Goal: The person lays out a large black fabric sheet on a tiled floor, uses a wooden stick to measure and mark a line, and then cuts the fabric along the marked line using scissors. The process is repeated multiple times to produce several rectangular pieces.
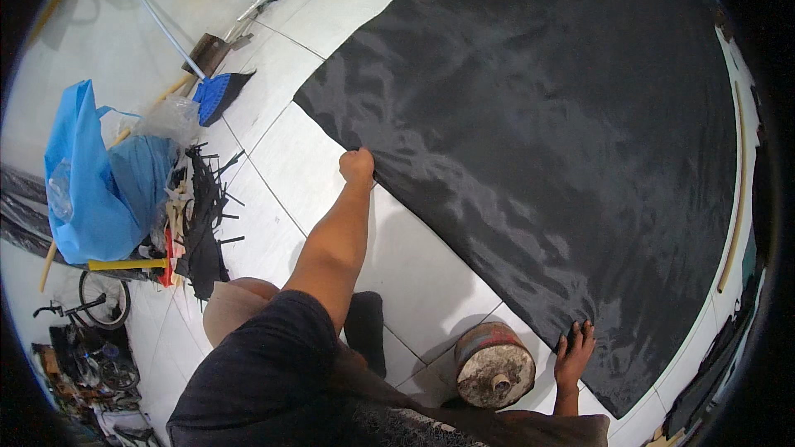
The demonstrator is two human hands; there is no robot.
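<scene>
Black sheet (pixel 530 157), slightly wrinkled and glossy, spread on white tiled floor (pixel 281 153); its near edge runs diagonally just beyond the round, stained can (pixel 495 377), taken as landmark. Left hand (pixel 357 165): well beyond the can and to its left, closed like a fist on the sheet's near edge. Right hand (pixel 576 352): just right of the can, palm down, fingers spread apart over the sheet near its corner. Well left of the can: heap of black strips (pixel 203 232), blue bag (pixel 87 190) beyond them. Farther out from the can, same side: blue broom (pixel 219 98).
</scene>
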